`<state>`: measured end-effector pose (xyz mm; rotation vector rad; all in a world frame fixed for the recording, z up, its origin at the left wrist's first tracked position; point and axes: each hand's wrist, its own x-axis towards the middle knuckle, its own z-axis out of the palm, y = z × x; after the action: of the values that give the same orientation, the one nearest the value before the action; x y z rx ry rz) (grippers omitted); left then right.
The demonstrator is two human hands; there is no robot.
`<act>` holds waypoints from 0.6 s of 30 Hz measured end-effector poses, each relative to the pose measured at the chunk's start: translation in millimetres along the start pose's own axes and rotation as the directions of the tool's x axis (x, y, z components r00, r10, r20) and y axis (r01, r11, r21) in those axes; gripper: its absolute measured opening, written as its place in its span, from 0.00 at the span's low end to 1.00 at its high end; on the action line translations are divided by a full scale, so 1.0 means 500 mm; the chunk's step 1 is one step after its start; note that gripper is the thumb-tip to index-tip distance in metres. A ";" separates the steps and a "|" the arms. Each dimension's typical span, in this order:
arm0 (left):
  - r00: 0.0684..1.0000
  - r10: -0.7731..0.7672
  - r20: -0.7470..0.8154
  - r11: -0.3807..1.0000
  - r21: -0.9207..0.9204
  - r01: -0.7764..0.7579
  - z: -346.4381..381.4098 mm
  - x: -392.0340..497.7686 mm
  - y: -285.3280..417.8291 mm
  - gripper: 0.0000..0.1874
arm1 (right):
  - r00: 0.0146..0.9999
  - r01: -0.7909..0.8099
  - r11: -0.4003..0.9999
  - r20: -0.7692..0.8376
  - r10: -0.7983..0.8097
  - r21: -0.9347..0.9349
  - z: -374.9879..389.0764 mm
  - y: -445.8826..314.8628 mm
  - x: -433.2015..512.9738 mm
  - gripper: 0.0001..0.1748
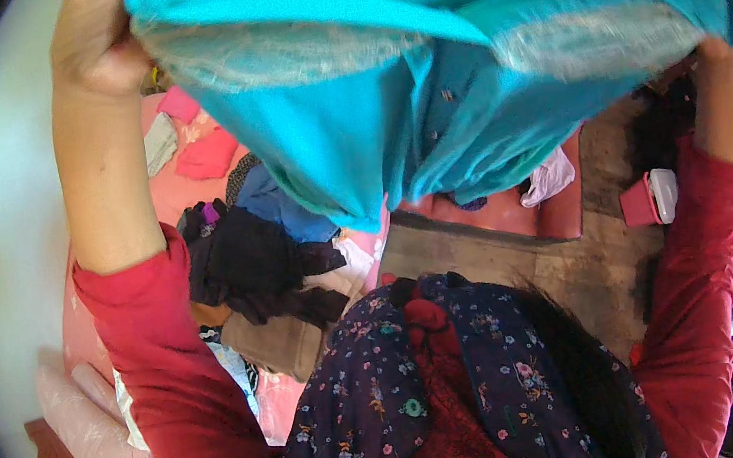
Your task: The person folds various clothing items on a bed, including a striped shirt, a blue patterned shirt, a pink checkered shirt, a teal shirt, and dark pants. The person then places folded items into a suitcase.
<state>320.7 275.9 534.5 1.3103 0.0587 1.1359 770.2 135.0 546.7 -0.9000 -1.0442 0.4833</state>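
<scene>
A turquoise garment [336,126] with pale lace-like bands hangs spread between my raised hands across the top of the view. On the left, my left hand [101,51] grips its edge; the fingertips are partly cut off by the top of the picture and hidden by cloth. At the far right, my right hand [723,49] holds the other side, its fingers mostly behind the fabric. Below the garment, a heap of dark clothes [248,255] lies on a bed with a pink sheet [171,195]. Blue cloth [283,199] rests beside the heap.
Folded pink cloth [207,155] lies farther back on the bed. A brown folded cloth [276,340] sits nearer me, and pale pillows [93,430] lean by the wall. Beyond the bed stands a red padded seat [561,209]. A pink bin [637,200] is on the floor at right.
</scene>
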 end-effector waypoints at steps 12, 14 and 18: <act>0.773 -0.572 -0.273 0.707 0.314 0.634 -0.073 -0.001 -0.129 0.24 | 0.670 -0.690 0.717 0.284 0.686 -0.104 0.155 0.210 -0.035 0.24; 0.810 -0.523 -0.263 0.776 0.245 0.581 -0.059 -0.011 -0.133 0.22 | 0.687 -0.682 0.727 0.270 0.675 -0.082 0.183 0.207 -0.039 0.25; 0.848 -0.528 -0.042 0.848 0.024 0.529 0.004 -0.004 -0.121 0.19 | 0.723 -0.643 0.765 0.358 0.592 0.034 0.264 0.196 -0.052 0.36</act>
<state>358.2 283.1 487.2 1.2007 0.4430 0.6804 646.8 224.7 479.7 -1.0450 -0.9624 1.3100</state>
